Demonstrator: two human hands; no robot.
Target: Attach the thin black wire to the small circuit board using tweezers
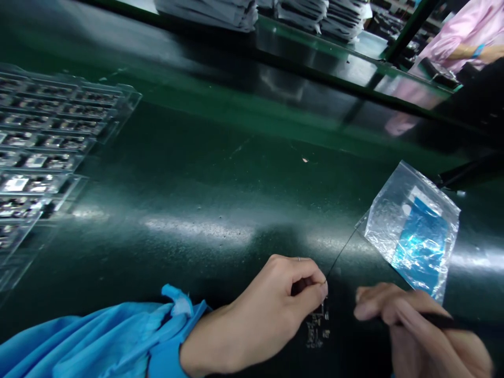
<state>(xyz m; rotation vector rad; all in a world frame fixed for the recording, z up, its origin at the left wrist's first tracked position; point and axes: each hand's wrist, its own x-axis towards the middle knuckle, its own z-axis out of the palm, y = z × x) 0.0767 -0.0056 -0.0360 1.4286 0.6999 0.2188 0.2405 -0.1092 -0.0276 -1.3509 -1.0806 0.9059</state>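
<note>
My left hand (271,310) is closed in a pinch, thumb against forefinger. From its fingertips a thin dark wire (342,253) runs up and right toward a clear plastic bag. Just below those fingertips lies a small dark circuit board (317,331) with tiny components; its outline blends into the dark surface. My right hand (421,320), blurred by motion, is to the right of the board and apart from it. Its fingers are wrapped round a slim black tool (443,319), whose tip and exact kind I cannot make out.
The clear bag (413,231), holding blue film-like pieces, lies on the green work surface (189,173). Clear trays (39,142) of small circuit boards fill the left side. Grey stacks (303,13) stand on the shelf behind. A person in a pink sleeve (460,37) is at far right.
</note>
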